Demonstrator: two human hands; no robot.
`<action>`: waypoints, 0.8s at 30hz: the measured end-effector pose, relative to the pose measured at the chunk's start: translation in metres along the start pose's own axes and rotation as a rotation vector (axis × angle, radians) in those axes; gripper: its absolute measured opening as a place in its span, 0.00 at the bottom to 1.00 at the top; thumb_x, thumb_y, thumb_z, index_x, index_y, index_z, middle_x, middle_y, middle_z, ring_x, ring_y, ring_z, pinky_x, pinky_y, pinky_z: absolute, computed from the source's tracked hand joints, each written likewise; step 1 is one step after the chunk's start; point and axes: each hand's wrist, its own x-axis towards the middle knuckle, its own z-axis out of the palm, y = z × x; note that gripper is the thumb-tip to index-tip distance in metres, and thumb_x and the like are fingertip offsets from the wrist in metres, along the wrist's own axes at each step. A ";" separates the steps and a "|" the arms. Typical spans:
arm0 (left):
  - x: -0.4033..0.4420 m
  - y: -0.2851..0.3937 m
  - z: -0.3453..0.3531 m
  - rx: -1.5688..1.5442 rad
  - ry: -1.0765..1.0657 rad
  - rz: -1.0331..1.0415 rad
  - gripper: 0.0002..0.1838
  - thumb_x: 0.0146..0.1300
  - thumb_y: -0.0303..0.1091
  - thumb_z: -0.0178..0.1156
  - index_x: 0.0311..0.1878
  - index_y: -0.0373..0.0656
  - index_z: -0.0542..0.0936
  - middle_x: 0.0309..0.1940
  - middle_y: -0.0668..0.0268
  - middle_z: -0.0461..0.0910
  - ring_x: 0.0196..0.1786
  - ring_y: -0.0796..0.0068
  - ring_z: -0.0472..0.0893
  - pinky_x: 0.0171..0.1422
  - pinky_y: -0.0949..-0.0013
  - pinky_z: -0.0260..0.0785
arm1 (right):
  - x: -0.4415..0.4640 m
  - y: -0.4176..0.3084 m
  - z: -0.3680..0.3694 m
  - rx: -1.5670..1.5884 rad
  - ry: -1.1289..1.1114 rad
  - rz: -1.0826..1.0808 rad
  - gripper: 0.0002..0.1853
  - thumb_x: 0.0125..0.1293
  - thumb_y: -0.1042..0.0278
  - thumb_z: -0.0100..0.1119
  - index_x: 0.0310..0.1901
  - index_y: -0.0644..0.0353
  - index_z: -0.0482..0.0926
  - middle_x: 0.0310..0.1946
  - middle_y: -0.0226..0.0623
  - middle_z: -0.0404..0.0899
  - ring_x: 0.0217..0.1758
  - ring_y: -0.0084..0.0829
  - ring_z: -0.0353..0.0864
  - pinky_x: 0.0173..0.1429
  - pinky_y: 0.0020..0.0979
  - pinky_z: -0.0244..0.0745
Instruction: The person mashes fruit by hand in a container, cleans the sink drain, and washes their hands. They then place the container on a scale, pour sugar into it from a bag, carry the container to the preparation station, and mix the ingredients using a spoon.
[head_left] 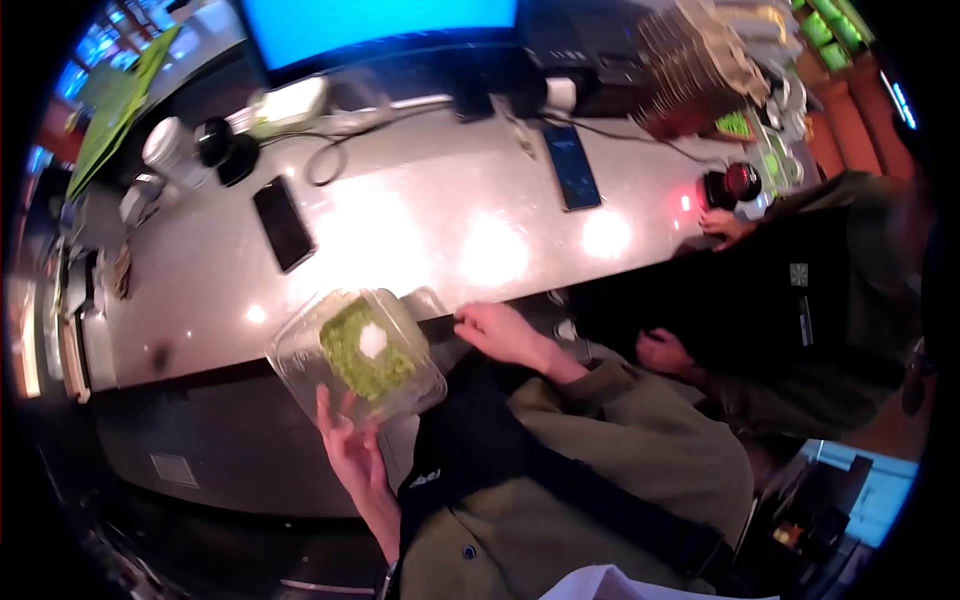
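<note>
My left hand point(352, 445) supports a clear plastic container point(425, 385) from below and the near side, and some of its fingers show through the wall. The container is tilted toward me and hangs at the counter's front edge. Inside lies a chunky green mash point(350, 350), with a small white dollop point(373, 341) on top. To the right of the container, apart from it, my right hand point(505, 335) is at the counter edge with its fingers curled in. Whatever those fingers hold, if anything, is hidden.
On the metal counter point(420, 220) lie a dark phone point(284, 225) and another phone point(572, 168) with a lit screen. A monitor point(380, 30) and cables stand behind. Cup carriers point(690, 65) are stacked at back right. A co-worker point(760, 300) stands close on my right, one hand on the counter.
</note>
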 end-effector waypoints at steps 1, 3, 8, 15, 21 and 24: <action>-0.009 0.011 -0.022 -0.020 0.009 0.039 0.33 0.44 0.27 0.47 0.60 0.41 0.58 0.60 0.68 0.55 0.57 0.65 0.62 0.44 0.62 0.72 | 0.004 -0.013 0.018 -0.047 -0.113 0.001 0.12 0.54 0.63 0.52 0.37 0.62 0.74 0.23 0.39 0.75 0.27 0.36 0.74 0.32 0.31 0.69; -0.031 0.032 -0.066 -0.045 0.082 0.130 0.33 0.44 0.27 0.47 0.60 0.40 0.58 0.60 0.65 0.55 0.57 0.63 0.62 0.44 0.61 0.72 | 0.008 -0.041 0.064 -0.151 -0.139 -0.118 0.14 0.53 0.61 0.52 0.38 0.61 0.73 0.27 0.40 0.75 0.33 0.39 0.75 0.37 0.35 0.70; -0.062 0.081 -0.165 -0.131 0.294 0.270 0.33 0.45 0.28 0.47 0.60 0.41 0.58 0.57 0.54 0.55 0.56 0.57 0.62 0.47 0.60 0.70 | 0.027 -0.141 0.164 -0.250 -0.408 -0.359 0.15 0.53 0.58 0.51 0.38 0.60 0.71 0.33 0.45 0.73 0.38 0.46 0.73 0.41 0.42 0.69; -0.049 0.137 -0.285 -0.256 0.385 0.393 0.35 0.46 0.28 0.53 0.62 0.44 0.55 0.55 0.53 0.56 0.55 0.60 0.63 0.53 0.59 0.64 | 0.074 -0.232 0.257 -0.338 -0.508 -0.431 0.19 0.50 0.59 0.55 0.42 0.62 0.74 0.38 0.46 0.74 0.43 0.43 0.72 0.47 0.36 0.68; -0.004 0.209 -0.423 -0.420 0.581 0.408 0.33 0.49 0.24 0.49 0.61 0.41 0.54 0.61 0.62 0.51 0.56 0.62 0.63 0.49 0.57 0.68 | 0.160 -0.300 0.401 -0.216 -0.538 -0.381 0.23 0.54 0.62 0.55 0.51 0.61 0.66 0.38 0.46 0.74 0.41 0.38 0.74 0.45 0.32 0.69; -0.002 0.257 -0.482 -0.486 0.763 0.408 0.34 0.48 0.21 0.47 0.62 0.41 0.53 0.59 0.60 0.54 0.55 0.60 0.65 0.48 0.57 0.70 | 0.198 -0.389 0.488 -0.218 -0.705 -0.476 0.21 0.54 0.62 0.55 0.48 0.61 0.68 0.37 0.47 0.73 0.40 0.42 0.74 0.43 0.35 0.69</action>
